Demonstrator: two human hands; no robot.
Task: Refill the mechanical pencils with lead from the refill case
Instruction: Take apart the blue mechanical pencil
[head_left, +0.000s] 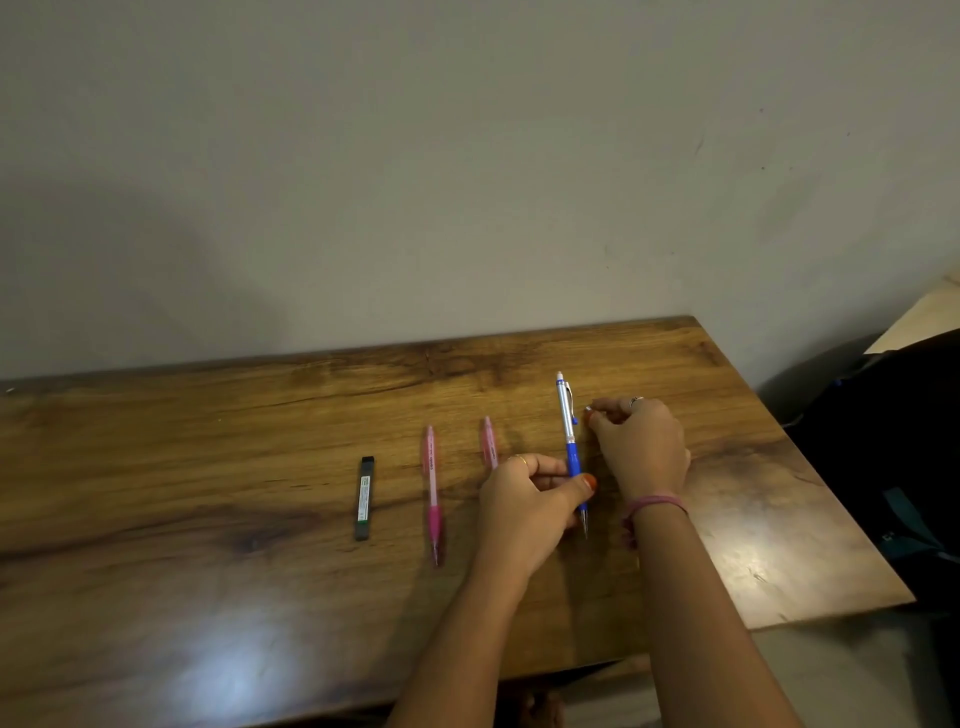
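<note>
Our left hand (530, 501) pinches the blue pencil (570, 441) at its grip; right hand (641, 441), just beside, pinches something small — we steady the barrel, open end up.

I worked in what appeared to be a plain room of a home, at a desk used for writing. The evidence was as follows. The wooden table (208, 493) had a dark, glossy grain finish, typical of household furniture, and its far edge stood against a bare, unpainted-looking wall (467, 156) marked with small scuffs. Beyond the table's right edge sat a dark bag (893, 467) with teal straps, next to a pale surface at the frame's right edge. Stationery lay on the table. No industrial fittings appeared.
</note>
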